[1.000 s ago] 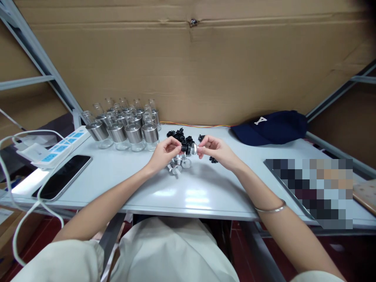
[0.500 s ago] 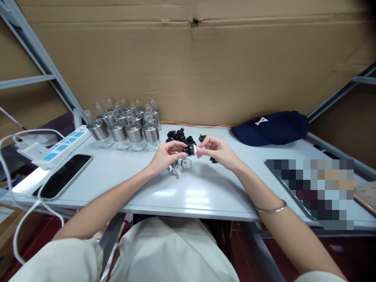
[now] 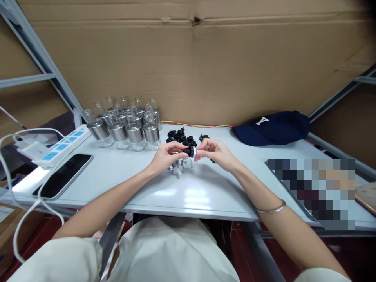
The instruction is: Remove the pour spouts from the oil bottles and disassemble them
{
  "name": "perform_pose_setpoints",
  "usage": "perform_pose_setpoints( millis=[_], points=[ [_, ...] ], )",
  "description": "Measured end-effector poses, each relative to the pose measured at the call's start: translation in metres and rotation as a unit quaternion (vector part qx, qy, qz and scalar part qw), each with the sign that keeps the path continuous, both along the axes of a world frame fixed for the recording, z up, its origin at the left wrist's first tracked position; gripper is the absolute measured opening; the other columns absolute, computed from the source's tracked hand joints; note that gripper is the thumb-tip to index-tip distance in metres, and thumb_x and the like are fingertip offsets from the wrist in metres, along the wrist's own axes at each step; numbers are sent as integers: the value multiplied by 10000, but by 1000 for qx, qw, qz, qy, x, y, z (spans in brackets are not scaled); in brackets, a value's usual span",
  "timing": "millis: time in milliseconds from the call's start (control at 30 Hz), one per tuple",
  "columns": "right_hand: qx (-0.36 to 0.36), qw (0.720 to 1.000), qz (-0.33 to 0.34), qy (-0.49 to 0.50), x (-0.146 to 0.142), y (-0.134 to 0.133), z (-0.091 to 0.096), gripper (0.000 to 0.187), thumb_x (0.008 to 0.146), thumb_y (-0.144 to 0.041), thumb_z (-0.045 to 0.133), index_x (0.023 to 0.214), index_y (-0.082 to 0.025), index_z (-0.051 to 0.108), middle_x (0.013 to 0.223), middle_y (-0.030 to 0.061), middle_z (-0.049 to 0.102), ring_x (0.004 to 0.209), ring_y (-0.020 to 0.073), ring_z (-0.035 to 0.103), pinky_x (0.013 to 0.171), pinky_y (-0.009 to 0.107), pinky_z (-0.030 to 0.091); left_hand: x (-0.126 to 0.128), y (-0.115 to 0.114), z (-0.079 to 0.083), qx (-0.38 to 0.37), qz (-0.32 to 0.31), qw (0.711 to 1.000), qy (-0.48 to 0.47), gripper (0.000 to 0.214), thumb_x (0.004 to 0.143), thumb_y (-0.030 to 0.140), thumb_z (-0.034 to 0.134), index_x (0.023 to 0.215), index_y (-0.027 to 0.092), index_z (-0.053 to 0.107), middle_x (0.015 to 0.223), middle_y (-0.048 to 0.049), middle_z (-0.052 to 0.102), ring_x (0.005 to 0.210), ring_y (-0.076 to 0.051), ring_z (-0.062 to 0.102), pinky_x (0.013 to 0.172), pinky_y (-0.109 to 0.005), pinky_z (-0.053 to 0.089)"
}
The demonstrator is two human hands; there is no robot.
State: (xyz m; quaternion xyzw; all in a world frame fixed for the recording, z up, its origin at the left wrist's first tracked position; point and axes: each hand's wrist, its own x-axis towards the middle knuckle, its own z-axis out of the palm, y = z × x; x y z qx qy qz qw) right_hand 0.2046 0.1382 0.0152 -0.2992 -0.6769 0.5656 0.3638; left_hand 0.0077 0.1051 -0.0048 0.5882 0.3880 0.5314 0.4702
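Observation:
Between my hands, above the table, is a bottle stopper (image 3: 192,152) with a black ribbed body and a silver rim. My left hand (image 3: 163,158) pinches its black end between thumb and fingers. At the silver end, the thumb and fingers of my right hand (image 3: 219,155) are closed on the rim, partly hiding it. Several black stopper parts (image 3: 179,136) lie in a pile just behind my hands. Under the held stopper, several silver and clear caps with stems (image 3: 178,169) rest on the table. Another black part (image 3: 203,137) sits behind my right hand.
Several glass bottles with steel sleeves (image 3: 135,133) stand at the back left. A power strip (image 3: 61,147) with white cables and a phone (image 3: 65,176) lie at the left. A dark blue cap (image 3: 273,129) is at the back right, near a blurred-out flat object (image 3: 311,192).
Both hands stay almost in place around the stopper. My right fingers have shifted slightly at the silver rim, and the stopper sits marginally lower.

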Motion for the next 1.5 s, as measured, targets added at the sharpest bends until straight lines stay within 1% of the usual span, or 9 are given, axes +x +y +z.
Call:
perform_pose_setpoints(
  millis=[400,533,600,733,867,1067,1200,1333,1500],
  points=[
    [-10,999,43,-17,1,-4,3,263,691,-377,723,686,-190,539,658,15,688,638,145,644,664,305,501,1,-2,3,29,-33,999,-2,260,569,268,789,772,140,689,727,-3,615,652,-109,591,615,-241,488],
    [86,995,12,-57,2,-2,4,222,645,-361,749,676,-177,629,793,28,637,693,121,576,640,269,469,1,-5,7,115,4,991,63,212,658,308,749,772,142,685,720,-9,590,611,-90,554,581,-227,464],
    [111,990,5,-88,3,-2,4,203,679,-363,722,746,-179,667,685,-2,582,596,92,511,558,243,428,1,-6,7,193,44,973,115,193,708,312,720,804,150,680,703,-1,572,603,-85,534,588,-225,459],
    [22,993,79,-85,4,-4,4,308,768,-415,633,951,-168,614,573,-29,582,478,87,513,468,232,418,1,-8,4,307,62,931,186,199,742,302,704,865,156,649,706,6,561,621,-90,529,605,-228,457],
    [-22,993,90,-75,2,-7,5,365,727,-411,683,967,-165,561,642,5,662,545,127,615,534,262,505,4,-10,3,331,35,918,214,213,757,293,693,913,165,626,770,-4,576,634,-90,540,627,-233,466],
    [-8,997,55,-50,0,-6,2,364,715,-403,694,962,-177,551,645,-9,644,572,125,617,596,282,526,5,-10,3,221,9,965,143,174,829,270,586,973,176,614,859,-34,555,756,-116,572,698,-248,481],
    [6,997,62,-39,0,-4,0,364,710,-402,697,957,-187,538,636,-25,610,587,121,605,636,290,517,6,-7,1,85,-5,993,79,353,757,301,657,1060,181,522,919,-29,541,767,-117,584,674,-236,484],
    [4,996,74,-40,1,-5,1,361,716,-405,694,943,-186,519,652,-19,608,586,114,598,621,275,501,8,-8,3,-14,-98,993,63,375,783,397,618,1036,161,474,792,-14,592,680,-121,606,646,-252,482],
    [-25,992,114,-43,2,-7,1,355,728,-409,683,923,-188,484,656,-13,630,545,112,603,577,265,495,7,-12,3,-14,-154,987,40,386,789,464,602,977,172,431,806,-23,625,683,-120,616,666,-265,479]
  ],
)
